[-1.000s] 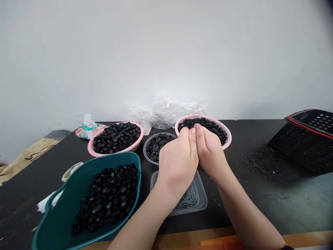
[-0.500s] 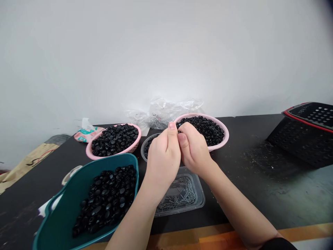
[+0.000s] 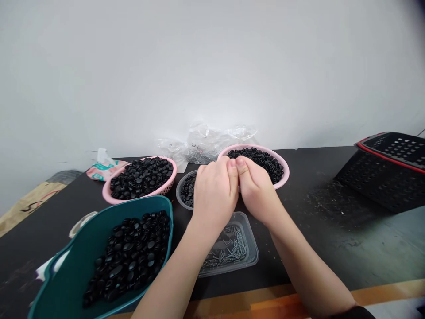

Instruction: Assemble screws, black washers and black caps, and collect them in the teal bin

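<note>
My left hand (image 3: 215, 192) and my right hand (image 3: 254, 188) are pressed together at the middle, thumbs side by side on top. Both have their fingers curled in, and whatever they grip between them is hidden. Just below them lies a clear rectangular tub (image 3: 252, 252) with many small metal pins (image 3: 235, 248). Behind my left hand a round clear tub holds small black parts (image 3: 186, 191), partly covered by the hand. A pink basket (image 3: 286, 170) full of black ring-like parts (image 3: 265, 161) sits behind my right hand.
At left, a teal scoop-shaped bin (image 3: 76, 261) holds black caps (image 3: 133, 257). Behind it stands another pink basket (image 3: 108, 195) with black caps. A tissue pack (image 3: 104, 169) and clear plastic bags (image 3: 207, 144) lie by the wall. A black perforated basket (image 3: 381, 177) stands at right.
My hands have come closer together, and the right thumb has moved up level with the left thumb. The view has shifted slightly, so the containers appear a little further left.
</note>
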Demonstrator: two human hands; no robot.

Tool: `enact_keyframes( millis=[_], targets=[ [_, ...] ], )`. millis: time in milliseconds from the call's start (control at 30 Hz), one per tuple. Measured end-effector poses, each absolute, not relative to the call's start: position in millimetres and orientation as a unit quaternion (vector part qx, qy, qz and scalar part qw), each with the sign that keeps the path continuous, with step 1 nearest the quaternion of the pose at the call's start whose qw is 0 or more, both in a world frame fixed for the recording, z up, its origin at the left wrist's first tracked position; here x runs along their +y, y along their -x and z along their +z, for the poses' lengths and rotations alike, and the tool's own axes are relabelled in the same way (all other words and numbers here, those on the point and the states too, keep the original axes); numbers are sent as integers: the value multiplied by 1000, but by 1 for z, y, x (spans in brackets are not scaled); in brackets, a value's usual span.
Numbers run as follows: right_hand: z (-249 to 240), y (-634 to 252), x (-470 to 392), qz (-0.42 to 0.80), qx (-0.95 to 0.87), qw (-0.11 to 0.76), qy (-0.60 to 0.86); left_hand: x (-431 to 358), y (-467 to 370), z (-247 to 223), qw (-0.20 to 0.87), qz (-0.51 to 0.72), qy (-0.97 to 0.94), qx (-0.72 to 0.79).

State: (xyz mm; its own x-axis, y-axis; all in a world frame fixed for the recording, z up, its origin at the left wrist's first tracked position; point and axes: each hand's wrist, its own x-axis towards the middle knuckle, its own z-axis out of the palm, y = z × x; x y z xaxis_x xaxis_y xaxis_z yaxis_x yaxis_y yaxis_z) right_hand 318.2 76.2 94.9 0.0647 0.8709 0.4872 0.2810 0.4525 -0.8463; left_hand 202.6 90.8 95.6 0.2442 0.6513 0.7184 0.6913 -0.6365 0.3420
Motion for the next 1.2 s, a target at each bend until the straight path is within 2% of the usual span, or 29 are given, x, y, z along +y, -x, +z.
enact_keyframes(
  millis=[67,200,267,467,700,1000,1100,1200],
  targets=[
    [99,-329,81,318,-632,554,439,93,-204,95,32,-429,802,-415],
    [106,-346,83,519,-567,493,408,91,-205,96,34,-409,823,-392],
    [106,-349,82,553,-549,486,396,90,-207,95,25,-410,825,-388],
    [100,-332,80,308,-659,555,403,85,-209,96,-34,-445,800,-402],
    [96,-320,82,114,-698,579,405,81,-204,99,-141,-468,778,-394],
    [91,-316,80,42,-715,587,377,74,-194,104,-268,-456,754,-391],
    [91,-317,79,88,-715,597,354,70,-189,109,-287,-449,751,-390],
    [95,-323,79,202,-698,606,323,64,-182,116,-300,-444,754,-380]
  ],
)
